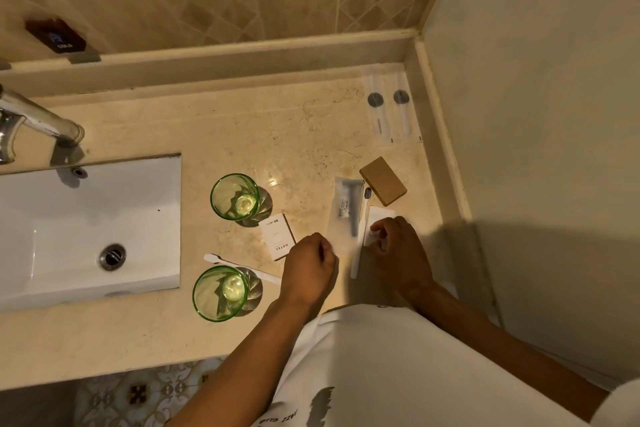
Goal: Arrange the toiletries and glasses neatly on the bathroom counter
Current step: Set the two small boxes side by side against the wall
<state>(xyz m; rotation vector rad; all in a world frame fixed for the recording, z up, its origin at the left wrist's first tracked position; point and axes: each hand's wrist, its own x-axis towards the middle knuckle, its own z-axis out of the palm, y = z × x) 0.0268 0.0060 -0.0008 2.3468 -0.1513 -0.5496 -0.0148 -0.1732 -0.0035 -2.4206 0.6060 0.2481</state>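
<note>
Two green glasses stand on the marble counter (294,135): one further back (235,197), one nearer (221,293), each on a silvery coaster. A white toothbrush (239,267) lies between them. A white HOTEL box (278,236) sits beside my left hand (308,267), whose fingers pinch the near end of a clear razor packet (344,215). My right hand (398,246) grips a small white packet (379,217). A second toothbrush (360,236) with dark bristles lies between my hands. A brown box (382,180) lies just behind.
Two wrapped items in clear sleeves (393,111) lie in the back right corner against the wall. A white sink (86,229) and a chrome tap (38,118) fill the left side. The counter's front edge runs below my arms, above patterned floor tiles.
</note>
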